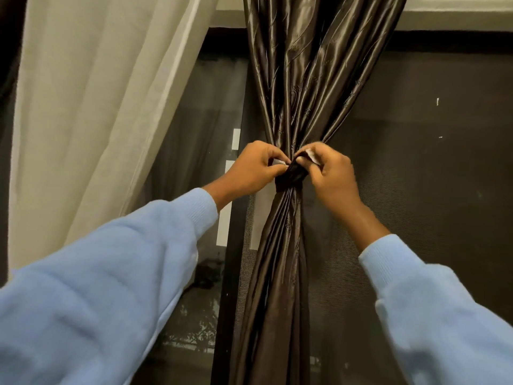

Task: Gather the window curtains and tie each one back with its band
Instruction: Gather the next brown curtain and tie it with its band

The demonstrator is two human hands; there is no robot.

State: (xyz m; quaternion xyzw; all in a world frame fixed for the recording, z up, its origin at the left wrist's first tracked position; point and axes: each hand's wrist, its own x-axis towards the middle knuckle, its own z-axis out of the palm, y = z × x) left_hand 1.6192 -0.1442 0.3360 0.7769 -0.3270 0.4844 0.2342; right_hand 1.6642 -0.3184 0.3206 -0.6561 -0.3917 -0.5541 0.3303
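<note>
Beside one cream sheer curtain [97,107], left hand [255,168] and right hand [330,173] pinch one seemingly white-tipped dark band [291,177] round one brown satin curtain [305,79].

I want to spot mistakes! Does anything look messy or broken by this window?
Nothing looks broken or torn. The brown curtain is bunched neatly with the dark band around it; the left hand and right hand pinch its white-tipped ends, not yet joined. Only the cream curtain on the left hangs loose, untied.
</note>
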